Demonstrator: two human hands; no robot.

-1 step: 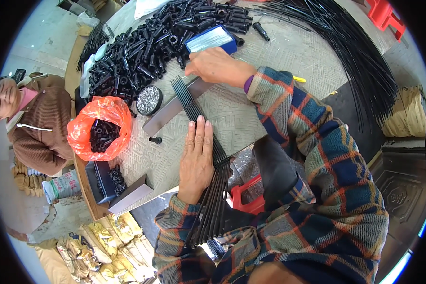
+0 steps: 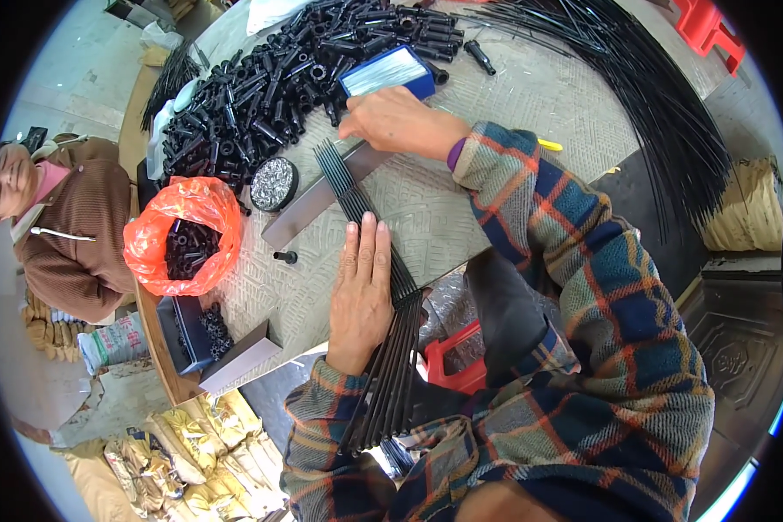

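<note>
My left hand lies flat, fingers stretched out, along a row of thin black rods. These rods lie side by side, their far ends crossing a flat metal bar, and their near ends run past the table edge toward my lap. Just beyond the far tips is my right hand, above the other end of the bar. Its fingers are curled together, and whatever they may hold is hidden. Beside that hand stands a blue box of fine, pale, needle-like pieces. A short black fitting lies left of the rods.
Black tubular fittings are heaped at the back left. A round black tin of silvery bits and an orange bag of fittings stand nearer. Long black rods spread at the right. A person sits at the left.
</note>
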